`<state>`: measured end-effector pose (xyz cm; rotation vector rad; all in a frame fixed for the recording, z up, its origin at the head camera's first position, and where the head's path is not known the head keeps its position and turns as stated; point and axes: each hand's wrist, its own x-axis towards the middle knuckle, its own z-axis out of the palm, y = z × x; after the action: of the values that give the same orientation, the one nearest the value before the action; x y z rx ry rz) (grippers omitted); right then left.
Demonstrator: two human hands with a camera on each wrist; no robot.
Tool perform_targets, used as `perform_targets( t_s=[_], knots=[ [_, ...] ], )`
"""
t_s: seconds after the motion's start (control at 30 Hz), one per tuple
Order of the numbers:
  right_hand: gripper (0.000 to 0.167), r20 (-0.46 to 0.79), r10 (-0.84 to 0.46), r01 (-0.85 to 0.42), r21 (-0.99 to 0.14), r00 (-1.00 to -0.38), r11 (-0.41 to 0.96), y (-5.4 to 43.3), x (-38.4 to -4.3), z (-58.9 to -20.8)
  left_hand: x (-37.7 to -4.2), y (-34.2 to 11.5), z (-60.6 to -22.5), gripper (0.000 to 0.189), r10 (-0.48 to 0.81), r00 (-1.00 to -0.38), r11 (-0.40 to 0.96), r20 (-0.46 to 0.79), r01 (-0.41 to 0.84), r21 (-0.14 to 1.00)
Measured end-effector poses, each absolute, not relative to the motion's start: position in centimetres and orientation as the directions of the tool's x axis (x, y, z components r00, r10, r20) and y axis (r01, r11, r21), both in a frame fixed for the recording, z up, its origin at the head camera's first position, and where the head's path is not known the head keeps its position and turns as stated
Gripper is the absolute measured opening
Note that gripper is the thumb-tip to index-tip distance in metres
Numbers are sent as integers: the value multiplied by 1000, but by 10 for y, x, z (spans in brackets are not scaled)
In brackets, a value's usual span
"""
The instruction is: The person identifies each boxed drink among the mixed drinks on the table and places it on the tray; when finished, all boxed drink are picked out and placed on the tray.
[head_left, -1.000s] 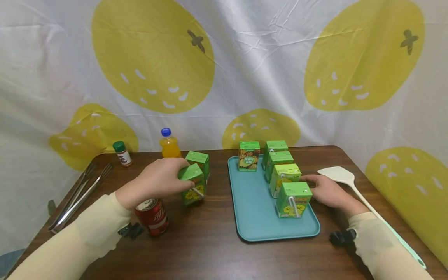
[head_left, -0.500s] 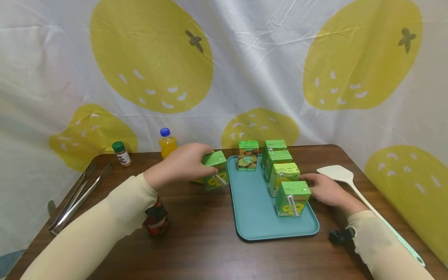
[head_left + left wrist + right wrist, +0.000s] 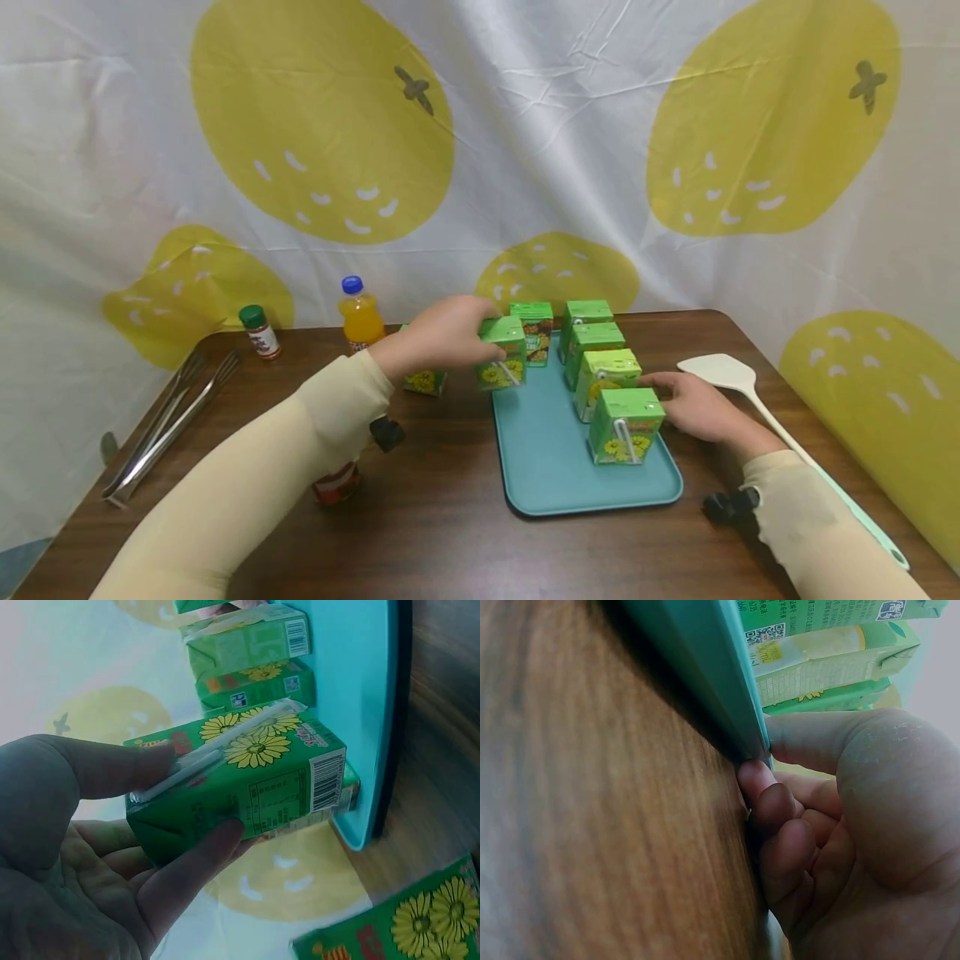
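Note:
My left hand [image 3: 448,335] grips a green drink carton [image 3: 255,776] by its top, over the back left edge of the blue tray [image 3: 558,471]. The carton has yellow flowers and a straw on its side; thumb and fingers press it from both sides in the left wrist view. At the tray's right side, my right hand [image 3: 693,407] pinches the rim [image 3: 731,682], thumb above and fingers curled below. A row of several cartons [image 3: 628,427] stands along that side. A brown-fronted carton [image 3: 538,340] stands at the back left, partly hidden by the held one.
Another flowered carton [image 3: 425,383] stands on the table behind my left forearm. A red soda can [image 3: 337,485] is mostly covered by that sleeve. Farther left are an orange drink bottle [image 3: 362,321], a spice jar [image 3: 262,340] and tongs [image 3: 168,429]. A white spatula [image 3: 727,372] lies right.
My left hand has carried the green carton rightward and away from me, from beside the other carton on the table to over the tray's edge. The right hand has stayed at the rim.

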<state>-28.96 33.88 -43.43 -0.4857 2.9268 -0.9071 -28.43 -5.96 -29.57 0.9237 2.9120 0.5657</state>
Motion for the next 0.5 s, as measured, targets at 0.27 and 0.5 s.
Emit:
perform_targets(
  t_s=[0.27,0.5],
  knots=[
    [55,33,-304,-266,-582,-952,769,338,-286,-433,-296,-35,-305,48,583,-812,751,30,553,362],
    [56,26,-301,-258,-590,-953,765,339,-285,-431,-303,-18,-310,59,596,-803,747,1,554,368]
  ],
)
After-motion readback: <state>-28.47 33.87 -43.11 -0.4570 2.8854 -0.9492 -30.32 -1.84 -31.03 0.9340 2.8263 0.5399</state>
